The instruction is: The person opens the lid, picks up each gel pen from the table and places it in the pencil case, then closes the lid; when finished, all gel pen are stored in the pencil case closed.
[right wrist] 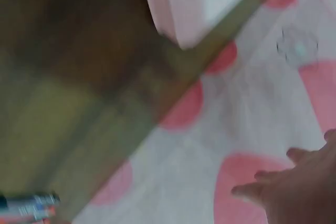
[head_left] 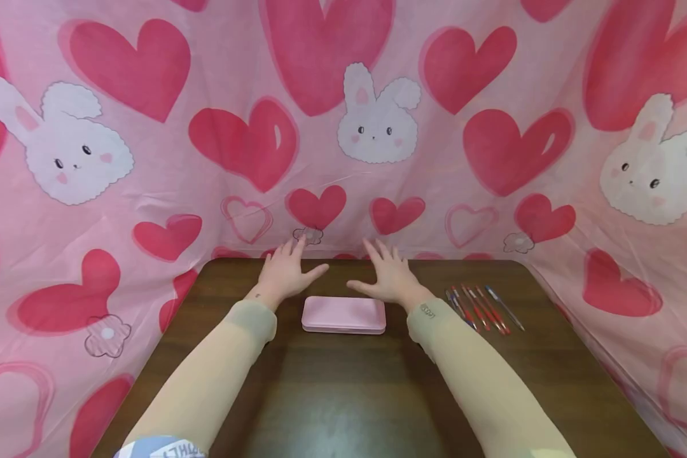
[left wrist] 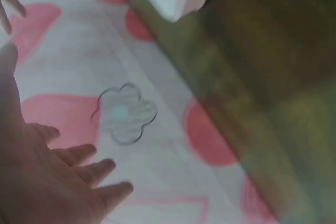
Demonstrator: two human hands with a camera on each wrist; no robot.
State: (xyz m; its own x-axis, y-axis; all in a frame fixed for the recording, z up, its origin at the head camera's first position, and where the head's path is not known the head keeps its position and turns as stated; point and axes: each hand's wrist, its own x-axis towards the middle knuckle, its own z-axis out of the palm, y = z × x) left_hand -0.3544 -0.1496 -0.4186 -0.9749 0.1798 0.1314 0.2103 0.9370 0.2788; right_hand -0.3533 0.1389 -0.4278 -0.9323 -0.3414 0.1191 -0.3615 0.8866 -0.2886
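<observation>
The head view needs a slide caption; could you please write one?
Left hand and right hand spread near a pink case, pens at right.

Table [head_left: 349,394]: dark brown, wood-grained, glossy near side. Cloth [head_left: 319,166]: pink, hanging behind and at both sides, printed with hearts [head_left: 509,156], white rabbits [head_left: 378,143], outlined flowers [head_left: 107,334].

A pale pink, round-cornered oblong case [head_left: 344,315] lies flat and closed, long sides along the far edge of the desk [head_left: 349,401], nearer that edge than the near one. Left hand [head_left: 286,273] and right hand [head_left: 392,277], fingers spread, are near its far corners, apart from it.
</observation>
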